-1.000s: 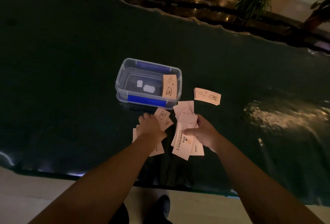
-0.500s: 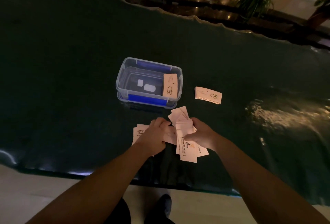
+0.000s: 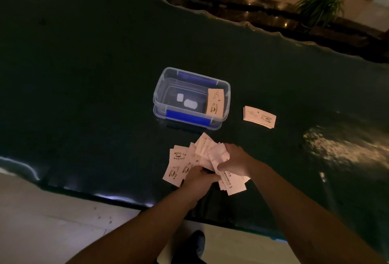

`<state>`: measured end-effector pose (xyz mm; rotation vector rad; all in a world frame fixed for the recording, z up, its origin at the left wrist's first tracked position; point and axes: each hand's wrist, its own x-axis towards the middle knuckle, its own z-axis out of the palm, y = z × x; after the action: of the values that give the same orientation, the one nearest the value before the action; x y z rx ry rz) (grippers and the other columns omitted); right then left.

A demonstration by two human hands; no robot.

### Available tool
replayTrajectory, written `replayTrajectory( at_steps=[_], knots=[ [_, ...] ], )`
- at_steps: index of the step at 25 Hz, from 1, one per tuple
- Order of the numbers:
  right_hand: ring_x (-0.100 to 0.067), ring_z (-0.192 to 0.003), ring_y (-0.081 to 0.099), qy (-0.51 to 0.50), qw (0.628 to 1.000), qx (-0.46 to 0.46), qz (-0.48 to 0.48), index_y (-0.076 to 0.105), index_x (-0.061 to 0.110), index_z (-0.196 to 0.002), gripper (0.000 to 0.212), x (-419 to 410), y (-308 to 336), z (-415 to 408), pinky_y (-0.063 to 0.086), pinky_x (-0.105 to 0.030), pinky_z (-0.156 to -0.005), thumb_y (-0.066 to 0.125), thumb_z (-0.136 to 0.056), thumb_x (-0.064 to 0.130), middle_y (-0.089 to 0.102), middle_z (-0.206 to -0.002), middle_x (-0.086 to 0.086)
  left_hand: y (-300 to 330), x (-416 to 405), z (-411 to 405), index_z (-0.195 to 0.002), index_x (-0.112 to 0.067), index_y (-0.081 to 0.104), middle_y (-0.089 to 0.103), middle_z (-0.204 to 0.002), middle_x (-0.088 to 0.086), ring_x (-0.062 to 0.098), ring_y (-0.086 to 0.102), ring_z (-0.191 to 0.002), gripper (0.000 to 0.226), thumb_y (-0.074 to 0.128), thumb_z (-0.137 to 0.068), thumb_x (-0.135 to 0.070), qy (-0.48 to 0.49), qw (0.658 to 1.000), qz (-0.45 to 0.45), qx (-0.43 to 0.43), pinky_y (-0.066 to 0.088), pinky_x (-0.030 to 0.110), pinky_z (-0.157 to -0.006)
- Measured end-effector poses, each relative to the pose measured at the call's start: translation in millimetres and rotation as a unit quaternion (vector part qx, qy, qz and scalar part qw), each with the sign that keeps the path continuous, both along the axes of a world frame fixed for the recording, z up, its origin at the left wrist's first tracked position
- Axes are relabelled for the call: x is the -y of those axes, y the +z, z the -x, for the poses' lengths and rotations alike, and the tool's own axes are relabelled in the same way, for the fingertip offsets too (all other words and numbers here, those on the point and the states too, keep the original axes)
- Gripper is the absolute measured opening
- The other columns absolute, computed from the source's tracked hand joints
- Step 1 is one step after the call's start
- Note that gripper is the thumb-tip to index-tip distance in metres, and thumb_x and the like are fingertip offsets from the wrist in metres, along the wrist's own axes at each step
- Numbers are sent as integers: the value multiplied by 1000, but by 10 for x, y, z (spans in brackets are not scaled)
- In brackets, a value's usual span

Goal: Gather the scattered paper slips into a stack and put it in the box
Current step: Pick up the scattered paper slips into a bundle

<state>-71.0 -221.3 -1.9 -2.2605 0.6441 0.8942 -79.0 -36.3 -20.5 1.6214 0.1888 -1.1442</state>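
Both hands sit close together near the front edge of the dark worktop (image 3: 84, 95), busy w/ the loose paper slips (image 3: 179, 164). Right hand (image 3: 234, 161) is closed on a fanned bundle of slips (image 3: 231, 183): thumb on top, fingers under, bundle's long axis running roughly toward/away from the person, tilted a bit, its near end sticking out below the hand. Left hand (image 3: 200, 177) is curled, knuckles up, pressing on or pinching slips just beside the right hand; can't tell whether it actually grips one. A few slips lie flat on the worktop just left of the left hand, overlapping, so left hand is the nearer one for those.

Key relation: the clear box (image 3: 160, 95) w/ blue clips is straight ahead of the hands, open-topped, long axis left-right. One stack of slips (image 3: 214, 101) stands already inside at its right end. Another neat stack (image 3: 259, 116) lies on the worktop right of the box, apart from it, closer to the right hand's side.

Judgement: gathering is part done. Next likely needs the left-side slips swept rightward into the bundle, squared up, then carried forward to the box.
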Motion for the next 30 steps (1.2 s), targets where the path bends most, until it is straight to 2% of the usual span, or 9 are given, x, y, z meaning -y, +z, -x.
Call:
replayTrajectory(
  at_steps=[3, 5, 9, 12, 14, 16, 19, 24, 30],
  knots=[
    [-33, -151, 34, 41, 998, -28, 45, 24, 28, -165, 109, 4, -28, 74, 41, -53, -117, 84, -76, 42, 37, -164, -8, 54, 115, -8, -133, -26, 62, 72, -118, -6, 13, 66, -106, 51, 73, -86, -9, -4, 1000, 25, -7, 52, 30, -85],
    [-34, -150, 37, -7, 999, -27, 24, 21, 27, -166, 116, 10, -58, 169, 46, -50, -112, 87, -72, 42, 34, -166, -9, 105, 169, -26, -139, -32, 55, 68, -118, -10, 5, 63, -99, 56, 69, -90, -10, -29, 999, 26, -2, 46, 24, -72],
    [-18, -118, 61, -171, 981, 18, -89, 34, 21, -160, 100, 14, -127, 366, 52, -35, -85, 86, -75, 26, 53, -152, -5, 105, 106, -94, -139, -33, 56, 65, -134, -7, 13, 61, -118, 49, 68, -93, -21, -102, 994, 12, 38, 47, 29, -84],
    [-11, -97, 62, -284, 944, 34, -163, 42, 22, -154, 78, -18, -154, 458, 48, -33, -71, 78, -85, 17, 64, -114, 8, 89, -82, -211, -135, -26, 59, 59, -140, -2, 15, 55, -126, 46, 71, -92, -21, -139, 962, -84, 221, 49, 34, -102],
    [-17, -99, 65, -354, 911, 66, -200, 43, 25, -154, 72, -52, -179, 511, 49, -40, -78, 73, -90, 16, 66, -112, 6, 73, -240, -338, -142, -25, 51, 50, -146, 2, 22, 47, -134, 62, 76, -87, -34, -150, 902, -221, 341, 46, 41, -110],
    [-26, -106, 67, -423, 866, 90, -250, 44, 27, -154, 66, -108, -176, 528, 50, -50, -89, 68, -94, 13, 70, -119, -4, 44, -362, -433, -149, -21, 41, 43, -149, 7, 28, 42, -137, 83, 77, -80, -51, -205, 850, -328, 358, 44, 47, -111],
    [-33, -113, 67, -480, 815, 87, -313, 50, 23, -147, 51, -264, -136, 504, 51, -54, -91, 62, -98, 14, 71, -124, -15, -42, -421, -447, -149, -18, 42, 43, -148, 10, 29, 41, -134, 85, 74, -80, -56, -291, 806, -354, 374, 44, 47, -109],
    [-38, -118, 69, -527, 753, 81, -385, 62, 19, -132, 31, -609, -107, 460, 55, -57, -94, 57, -102, 15, 73, -126, -21, -113, -463, -520, -154, -24, 39, 29, -165, 7, 30, 25, -151, 88, 72, -81, -61, -330, 799, -294, 407, 28, 53, -121],
    [-38, -112, 73, -570, 732, 69, -366, 67, 16, -120, 22, -871, -189, 363, 52, -60, -107, 57, -101, 17, 79, -115, -20, -23, -523, -668, -150, -19, 46, 46, -152, 9, 28, 42, -139, 72, 75, -88, -40, -357, 791, -293, 403, 39, 46, -116]
  ],
)
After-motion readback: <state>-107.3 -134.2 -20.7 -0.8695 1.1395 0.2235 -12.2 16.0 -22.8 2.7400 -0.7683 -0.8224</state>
